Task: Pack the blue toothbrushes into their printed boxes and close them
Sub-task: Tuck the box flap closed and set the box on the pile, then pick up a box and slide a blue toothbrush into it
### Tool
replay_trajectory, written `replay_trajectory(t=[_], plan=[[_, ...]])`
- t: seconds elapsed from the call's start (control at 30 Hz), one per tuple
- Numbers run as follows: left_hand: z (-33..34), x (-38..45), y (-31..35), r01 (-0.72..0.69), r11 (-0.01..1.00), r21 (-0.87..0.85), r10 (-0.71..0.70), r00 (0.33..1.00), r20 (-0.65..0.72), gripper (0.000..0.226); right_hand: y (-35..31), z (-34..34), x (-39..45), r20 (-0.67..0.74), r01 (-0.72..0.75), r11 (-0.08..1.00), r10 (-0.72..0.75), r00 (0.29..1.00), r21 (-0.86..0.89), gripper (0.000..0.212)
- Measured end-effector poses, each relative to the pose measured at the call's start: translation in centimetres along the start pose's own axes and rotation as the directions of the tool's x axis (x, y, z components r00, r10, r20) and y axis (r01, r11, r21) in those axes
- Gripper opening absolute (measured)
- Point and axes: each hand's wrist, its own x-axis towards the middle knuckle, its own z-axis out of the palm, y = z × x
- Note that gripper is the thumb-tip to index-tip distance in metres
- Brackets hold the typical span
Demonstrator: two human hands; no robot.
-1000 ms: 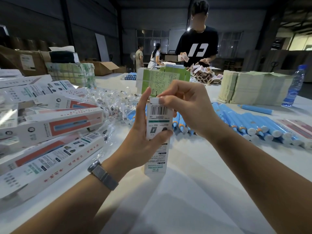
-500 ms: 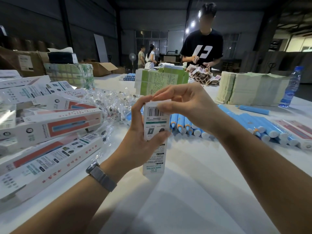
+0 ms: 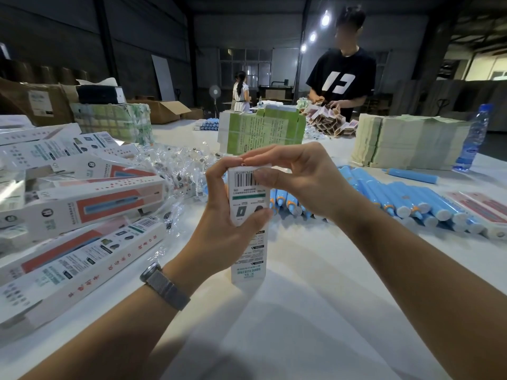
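From your head view, the white surface (image 3: 315,325) sat in a dim warehouse, packed boxes (image 3: 82,204) piled left, blue toothbrushes (image 3: 406,198) lined up right. Your left hand (image 3: 219,229) gripped the upright printed box (image 3: 248,215) at center; your right hand (image 3: 299,176) pinched its top end. The box's contents were hidden.

White table (image 3: 315,311), printed boxes (image 3: 82,209), blue toothbrushes (image 3: 406,198), water bottle (image 3: 473,138)

The left hand (image 3: 219,231) grips a printed box (image 3: 248,229) standing upright on the white table (image 3: 315,311), while the right hand (image 3: 299,179) pinches its top end. Blue toothbrushes (image 3: 384,198) lie in a row behind, and filled boxes (image 3: 82,209) are heaped to the left.
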Motion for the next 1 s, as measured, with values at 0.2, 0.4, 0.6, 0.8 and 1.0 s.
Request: replay_trajectory(t=[0.2,0.4,0.6,0.8,1.0], plan=[[0.1,0.1,0.2,0.016,0.999,-0.04,-0.017,0.999,-0.029,0.067,0.6,0.8,-0.1,-0.033,0.013,1.0,-0.013,0.999,-0.022,0.027],[0.3,0.2,0.4,0.034,0.999,-0.04,-0.035,0.998,-0.05,0.063,0.8,1.2,-0.2,-0.085,-0.002,0.996,-0.005,0.996,-0.084,0.024],[-0.2,0.2,0.1,0.058,0.989,-0.139,-0.06,0.998,-0.016,0.072,1.2,2.6,-0.5,-0.156,-0.065,0.807,-0.034,0.987,-0.587,0.045],[-0.8,0.1,-0.3,0.166,0.937,-0.307,-0.127,0.982,0.143,0.11,1.2,3.7,-0.2,-0.234,-0.23,0.765,0.107,0.966,-0.601,0.071],[-0.3,0.2,-1.0,0.15,0.954,-0.259,-0.143,0.989,0.043,0.112,0.1,2.7,-1.1,-0.289,-0.28,0.691,0.107,0.951,-0.667,0.062]])
